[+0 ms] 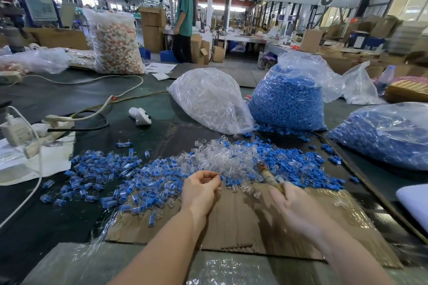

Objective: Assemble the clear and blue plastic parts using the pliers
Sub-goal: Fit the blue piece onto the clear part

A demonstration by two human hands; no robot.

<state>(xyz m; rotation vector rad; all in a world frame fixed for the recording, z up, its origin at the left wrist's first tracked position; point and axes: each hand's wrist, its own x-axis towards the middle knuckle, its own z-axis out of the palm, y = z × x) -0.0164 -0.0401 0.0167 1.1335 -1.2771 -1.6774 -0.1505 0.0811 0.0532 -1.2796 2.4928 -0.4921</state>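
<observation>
Two bare forearms enter from the lower edge of the view. No sleeves, gloves, watch or rings are visible on either arm. The left hand (201, 188) is sharply rendered, with short, unpainted fingernails. The right hand (295, 207) is motion-blurred; its nail and finger details cannot be determined.

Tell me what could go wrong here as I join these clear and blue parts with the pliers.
The right hand is blurred in motion with the pliers, so the tip could miss and nip the left hand, which pinches a small part. Finished pieces lie right beside the loose clear parts, so they could get mixed.
</observation>
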